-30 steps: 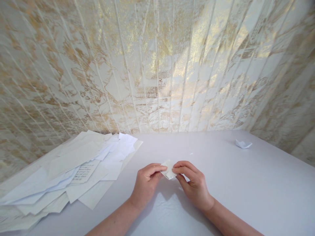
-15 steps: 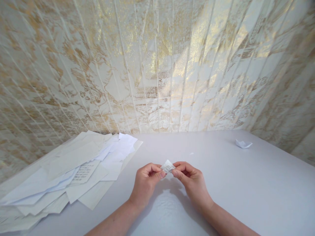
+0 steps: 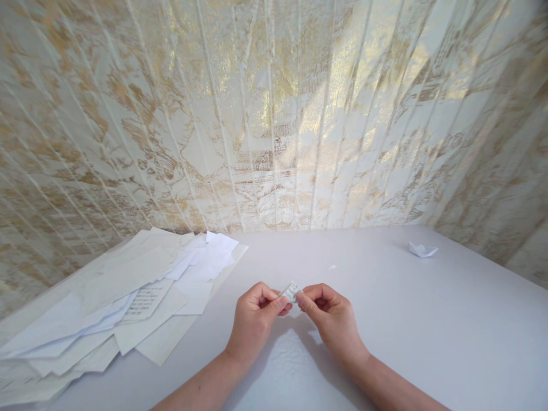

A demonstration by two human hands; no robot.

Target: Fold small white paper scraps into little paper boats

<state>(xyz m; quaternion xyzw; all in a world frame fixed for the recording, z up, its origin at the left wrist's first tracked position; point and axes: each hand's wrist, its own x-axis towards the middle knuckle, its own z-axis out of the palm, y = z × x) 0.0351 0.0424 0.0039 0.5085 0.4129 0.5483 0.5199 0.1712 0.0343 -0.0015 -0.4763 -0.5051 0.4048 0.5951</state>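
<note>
Folded paper (image 3: 291,292) has turned (both hands (image 3: 253,318) (image 3: 337,321) pinching)

Left hand (image 3: 255,313) near right hand (image 3: 333,315), both pinched

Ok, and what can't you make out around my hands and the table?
In the head view:
- Print on the folded paper: too small to read.
- Its side corners: covered by the left hand and right hand.
- Lower sheets of the paper pile: hidden under upper ones; its left end is cut off.
- White speck: too small to identify.
</note>
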